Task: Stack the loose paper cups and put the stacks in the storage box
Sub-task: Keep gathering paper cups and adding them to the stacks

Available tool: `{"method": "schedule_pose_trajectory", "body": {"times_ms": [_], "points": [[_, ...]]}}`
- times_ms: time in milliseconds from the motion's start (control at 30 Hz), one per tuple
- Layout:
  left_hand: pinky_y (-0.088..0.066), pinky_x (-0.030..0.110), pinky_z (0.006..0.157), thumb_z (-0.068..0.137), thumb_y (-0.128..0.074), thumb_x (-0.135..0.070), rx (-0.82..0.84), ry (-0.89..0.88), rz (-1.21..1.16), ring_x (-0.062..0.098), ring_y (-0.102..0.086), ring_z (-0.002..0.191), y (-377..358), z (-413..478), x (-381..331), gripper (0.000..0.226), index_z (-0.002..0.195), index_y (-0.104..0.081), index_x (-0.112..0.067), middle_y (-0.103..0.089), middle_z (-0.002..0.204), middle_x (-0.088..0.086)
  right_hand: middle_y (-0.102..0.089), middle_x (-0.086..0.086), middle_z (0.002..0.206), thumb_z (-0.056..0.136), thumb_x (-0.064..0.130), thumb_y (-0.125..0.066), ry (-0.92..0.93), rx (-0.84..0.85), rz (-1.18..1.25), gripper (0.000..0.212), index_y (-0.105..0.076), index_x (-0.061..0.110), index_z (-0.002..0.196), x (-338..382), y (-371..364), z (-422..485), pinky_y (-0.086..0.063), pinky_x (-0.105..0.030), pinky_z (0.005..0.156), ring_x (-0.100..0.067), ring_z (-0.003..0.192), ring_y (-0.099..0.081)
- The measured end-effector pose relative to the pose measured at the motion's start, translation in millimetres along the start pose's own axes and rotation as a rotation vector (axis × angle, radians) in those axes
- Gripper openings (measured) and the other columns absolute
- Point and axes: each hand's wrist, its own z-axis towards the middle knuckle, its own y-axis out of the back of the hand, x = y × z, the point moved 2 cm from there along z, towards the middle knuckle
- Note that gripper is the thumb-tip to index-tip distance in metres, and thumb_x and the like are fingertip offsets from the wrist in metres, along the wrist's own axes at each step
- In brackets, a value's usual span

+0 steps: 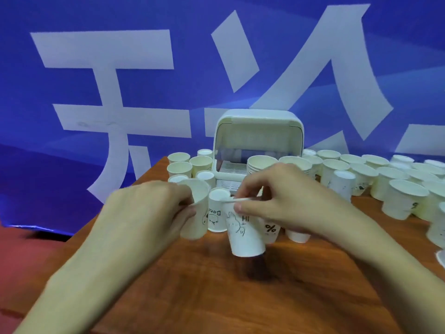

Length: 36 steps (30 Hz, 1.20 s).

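Barely begun, I judge — my left hand (149, 208) grips one paper cup (196, 213), my right hand (284, 201) pinches the rabbit cup (243, 235), loose cups (399, 198) crowding the table's (216, 290) far edge.

Brown wooden table (216, 285) bearing a white storage box (257, 131) at twelve o'clock, with paper cups (385, 179) clustered at eleven o'clock and crowded toward two o'clock.

A blue banner (192, 22) with large white characters fills the far wall from left to right, its lower edge sagging at the left. A reddish-brown wood-grain table (216, 297) takes up the near ground. Red floor (26, 251) shows at the near left.
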Motion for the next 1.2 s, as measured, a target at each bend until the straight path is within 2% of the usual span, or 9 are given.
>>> {"method": "schedule_pose_trajectory", "body": {"times_ms": [100, 167, 233, 367, 600, 700, 800, 1000, 1200], "points": [[-0.050, 0.031, 0.063, 0.090, -0.047, -0.055, -0.100, -0.057, -0.089, 0.009, -0.059, 0.080, 21.5, 26.7, -20.1, 0.023, 0.094, -0.061, -0.038, -0.062, 0.082, -0.016, -0.070, 0.023, 0.077, 0.082, 0.045, -0.072, -0.035, -0.268, 0.049, 0.009, -0.075, 0.036, 0.082, -28.6, 46.3, -11.2, -0.044, -0.012, 0.061, 0.004, 0.071, -0.063], [-0.051, 0.033, 0.064, 0.090, -0.050, -0.053, -0.150, -0.133, -0.149, 0.011, -0.060, 0.083, 23.4, 44.8, -40.2, 0.021, 0.097, -0.063, -0.038, -0.065, 0.086, -0.017, -0.069, 0.025, 0.076, 0.081, 0.053, -0.068, -0.094, -0.403, -0.035, 0.016, -0.073, 0.038, 0.083, -53.9, 61.3, -19.0, -0.052, -0.027, 0.067, 0.002, 0.073, -0.064], [-0.050, 0.032, 0.062, 0.091, -0.051, -0.051, -0.196, -0.202, -0.167, 0.012, -0.060, 0.083, 16.9, 61.3, -60.6, 0.020, 0.098, -0.064, -0.037, -0.066, 0.088, -0.015, -0.069, 0.024, 0.077, 0.079, 0.062, -0.060, -0.161, -0.474, -0.123, 0.025, -0.071, 0.041, 0.087, -75.7, 63.8, -25.9, -0.055, -0.038, 0.070, -0.003, 0.076, -0.064], [-0.048, 0.028, 0.059, 0.092, -0.051, -0.049, -0.211, -0.330, -0.168, 0.010, -0.060, 0.085, -3.7, 85.9, -89.3, 0.020, 0.099, -0.064, -0.036, -0.067, 0.092, -0.014, -0.070, 0.018, 0.079, 0.083, 0.056, -0.062, -0.196, -0.511, -0.157, 0.019, -0.071, 0.039, 0.088, -103.8, 50.7, -37.2, -0.054, -0.039, 0.069, -0.006, 0.077, -0.063], [-0.051, 0.032, 0.067, 0.091, -0.052, -0.047, -0.061, -0.427, -0.164, 0.012, -0.061, 0.090, -39.2, 97.1, -105.0, 0.020, 0.099, -0.065, -0.034, -0.068, 0.095, -0.012, -0.069, 0.022, 0.082, 0.085, 0.050, -0.067, -0.228, -0.395, -0.143, 0.013, -0.072, 0.038, 0.089, -127.6, 24.3, -43.1, -0.053, -0.033, 0.069, -0.002, 0.079, -0.062], [-0.043, 0.029, 0.061, 0.092, -0.048, -0.053, 0.017, -0.444, -0.158, 0.013, -0.059, 0.095, -54.6, 97.2, -108.4, 0.026, 0.100, -0.065, -0.034, -0.067, 0.096, -0.012, -0.070, 0.024, 0.085, 0.085, 0.058, -0.060, -0.244, -0.295, -0.152, 0.023, -0.072, 0.040, 0.092, -132.9, 11.7, -41.7, -0.049, -0.026, 0.064, 0.001, 0.078, -0.062], [-0.047, 0.031, 0.064, 0.094, -0.043, -0.056, 0.095, -0.460, -0.167, 0.016, -0.060, 0.091, -71.9, 96.7, -110.9, 0.033, 0.099, -0.066, -0.032, -0.068, 0.093, -0.008, -0.071, 0.022, 0.088, 0.086, 0.065, -0.053, -0.255, -0.245, -0.190, 0.030, -0.072, 0.043, 0.092, -137.3, 4.3, -40.4, -0.051, -0.028, 0.066, 0.001, 0.081, -0.062], [-0.051, 0.038, 0.072, 0.095, -0.049, -0.048, 0.232, -0.475, -0.293, 0.017, -0.061, 0.084, -91.9, 99.0, -107.7, 0.029, 0.098, -0.071, -0.030, -0.069, 0.088, -0.005, -0.072, 0.017, 0.090, 0.088, 0.063, -0.055, -0.290, -0.161, -0.216, 0.028, -0.073, 0.042, 0.093, -139.6, -8.5, -35.7, -0.054, -0.034, 0.071, -0.006, 0.086, -0.064], [-0.051, 0.035, 0.072, 0.096, -0.049, -0.047, 0.210, -0.420, -0.285, 0.021, -0.061, 0.089, -93.4, 95.3, -111.0, 0.029, 0.098, -0.070, -0.027, -0.068, 0.089, -0.002, -0.072, 0.017, 0.091, 0.087, 0.065, -0.055, -0.323, -0.147, -0.236, 0.027, -0.073, 0.044, 0.092, -138.1, -9.6, -35.5, -0.054, -0.035, 0.072, -0.008, 0.089, -0.064]]}}
